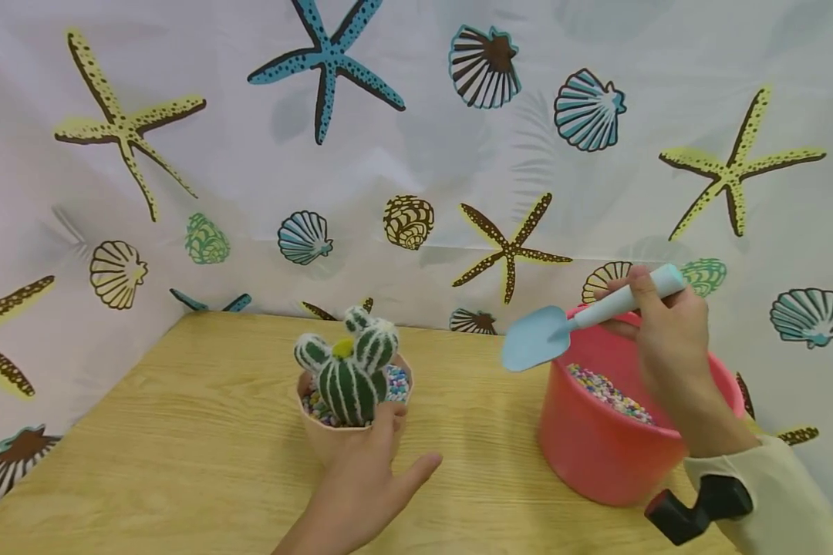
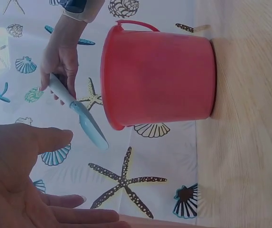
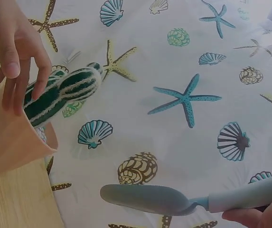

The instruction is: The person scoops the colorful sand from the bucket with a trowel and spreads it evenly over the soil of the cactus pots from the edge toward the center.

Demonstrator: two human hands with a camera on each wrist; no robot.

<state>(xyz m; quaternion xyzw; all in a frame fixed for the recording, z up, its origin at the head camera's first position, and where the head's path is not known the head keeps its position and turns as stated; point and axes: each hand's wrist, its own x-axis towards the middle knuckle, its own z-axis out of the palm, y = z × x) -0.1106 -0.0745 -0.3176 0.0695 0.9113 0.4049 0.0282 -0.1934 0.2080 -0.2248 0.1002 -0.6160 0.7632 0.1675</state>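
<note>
My right hand (image 1: 673,351) grips the pale handle of a light blue toy trowel (image 1: 536,338) above a red bucket (image 1: 611,455). The blade points left, past the bucket's rim. Small multicoloured beads (image 1: 607,393) lie inside the bucket. My left hand (image 1: 368,474) is at the near side of a peach-coloured pot (image 1: 319,435), its fingers loosely extended at the rim and the thumb spread away. A knitted green cactus with white stripes (image 1: 350,385) stands in the pot among coloured beads (image 1: 397,383). In the right wrist view the left fingers (image 3: 43,71) overlap the cactus and rim.
The pot and bucket stand on a light wooden table (image 1: 180,432), the bucket to the right. Behind and beside them hangs a white cloth (image 1: 416,154) printed with starfish and shells. A black device (image 1: 701,509) is strapped at the right sleeve.
</note>
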